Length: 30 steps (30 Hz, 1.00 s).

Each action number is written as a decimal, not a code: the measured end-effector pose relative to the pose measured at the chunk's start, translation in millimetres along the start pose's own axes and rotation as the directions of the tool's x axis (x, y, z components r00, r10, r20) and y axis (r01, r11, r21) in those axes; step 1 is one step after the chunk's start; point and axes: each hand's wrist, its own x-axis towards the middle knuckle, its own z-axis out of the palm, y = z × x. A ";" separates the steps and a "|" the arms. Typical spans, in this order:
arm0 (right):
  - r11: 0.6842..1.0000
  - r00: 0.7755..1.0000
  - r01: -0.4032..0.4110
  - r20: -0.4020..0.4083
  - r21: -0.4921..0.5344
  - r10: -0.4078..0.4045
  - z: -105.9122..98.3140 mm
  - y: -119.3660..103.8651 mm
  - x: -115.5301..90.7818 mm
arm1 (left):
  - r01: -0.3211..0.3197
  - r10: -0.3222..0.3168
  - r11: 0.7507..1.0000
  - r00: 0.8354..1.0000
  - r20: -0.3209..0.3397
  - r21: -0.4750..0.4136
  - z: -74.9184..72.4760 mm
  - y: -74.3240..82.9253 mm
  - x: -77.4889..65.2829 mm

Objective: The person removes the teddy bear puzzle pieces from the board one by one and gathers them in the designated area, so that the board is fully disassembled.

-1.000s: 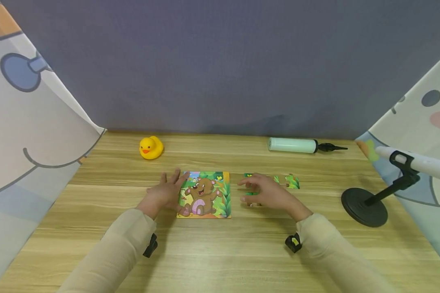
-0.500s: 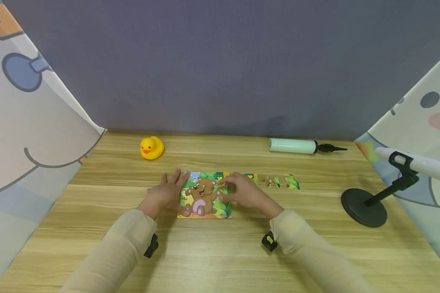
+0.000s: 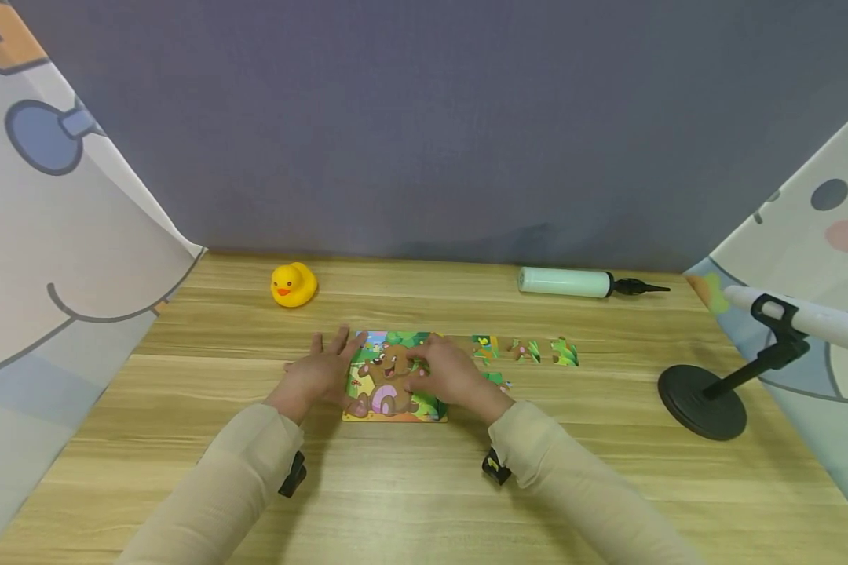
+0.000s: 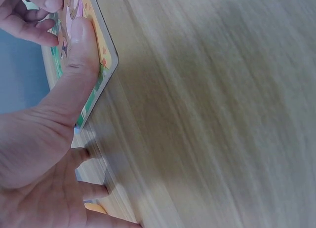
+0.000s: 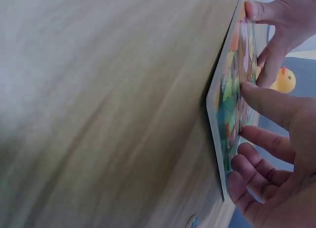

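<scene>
A flat jigsaw puzzle (image 3: 396, 419) with a brown bear picture lies on the wooden table in front of me. My left hand (image 3: 316, 378) has its fingers spread at the puzzle's left side; in the left wrist view the thumb (image 4: 81, 45) presses on the board near its corner, while other fingers reach the table. Over the puzzle's right half is my right hand (image 3: 452, 377). Thumb and forefinger tips touch the picture, set apart, in the right wrist view; its other fingers (image 5: 247, 188) bend loosely. Whether a piece is gripped between them is unclear.
Loose puzzle pieces (image 3: 564, 351) lie in a row right of the board, with another piece (image 3: 496, 380) below, partly covered by the right hand. A yellow rubber duck (image 3: 293, 285), a pale green hand pump (image 3: 564, 282) and a black-based stand (image 3: 702, 402) are farther out.
My right hand has moved left from the loose pieces onto the puzzle, uncovering those pieces. The left hand has stayed in place.
</scene>
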 end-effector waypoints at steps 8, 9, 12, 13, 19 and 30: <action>1.000 1.000 0.008 -0.001 -0.002 -0.008 1.4 -2.7 1.9 | 0.008 -0.008 1.000 1.000 0.011 0.000 -0.1 0.0 0.8; 1.000 1.000 0.005 -0.001 0.001 -0.005 1.8 -2.8 2.4 | 0.008 -0.008 1.000 1.000 0.009 0.001 0.1 -0.3 0.9; 1.000 1.000 -0.008 0.002 0.025 0.008 3.1 -2.7 3.4 | 0.005 -0.005 1.000 1.000 0.006 0.005 0.5 -0.5 0.9; 0.999 1.000 -0.011 0.001 0.037 0.011 3.4 -2.6 3.6 | 0.005 -0.005 1.000 1.000 0.005 0.009 0.5 -0.4 0.8; 0.997 1.000 -0.007 -0.004 0.078 0.008 5.4 -1.8 3.3 | 0.006 -0.006 1.000 1.000 -0.001 0.022 -0.3 1.1 -0.7; 0.998 0.997 0.067 -0.050 0.014 -0.067 7.5 -3.7 -0.5 | 0.015 -0.016 0.999 1.000 0.009 0.050 -0.9 2.1 0.4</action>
